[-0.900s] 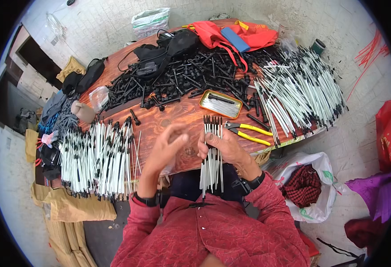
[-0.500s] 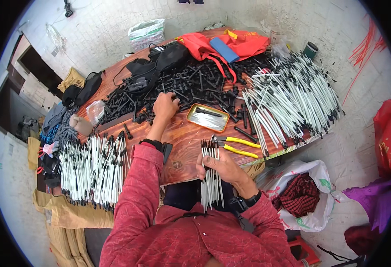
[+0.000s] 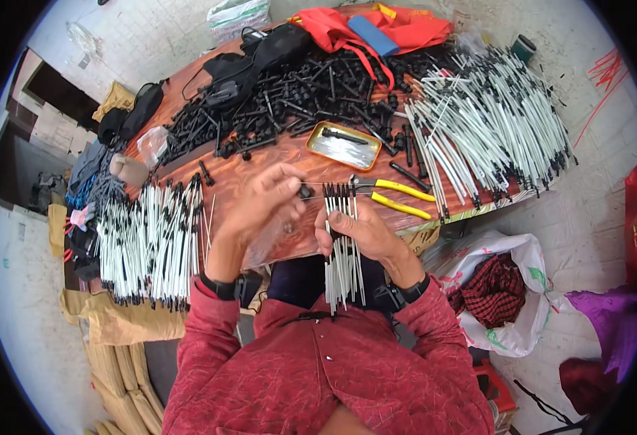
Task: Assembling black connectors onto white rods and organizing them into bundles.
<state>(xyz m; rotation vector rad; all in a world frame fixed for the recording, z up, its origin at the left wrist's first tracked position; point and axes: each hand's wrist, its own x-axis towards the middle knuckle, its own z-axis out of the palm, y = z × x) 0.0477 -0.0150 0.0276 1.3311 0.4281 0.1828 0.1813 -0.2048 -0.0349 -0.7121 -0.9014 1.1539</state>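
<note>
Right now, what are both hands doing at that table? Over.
Right hand grips bundle of white tubes. Left hand pinches small black fitting at the bundle's top. Yellow-handled pliers lie just beyond; nothing between the hands.

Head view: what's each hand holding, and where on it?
Right hand grips a bundle of white tubes around its upper part, below the black tips. Left hand pinches a small black piece at its fingertips.

Makeshift workshop, table heaped with parts, yellow pliers
</note>
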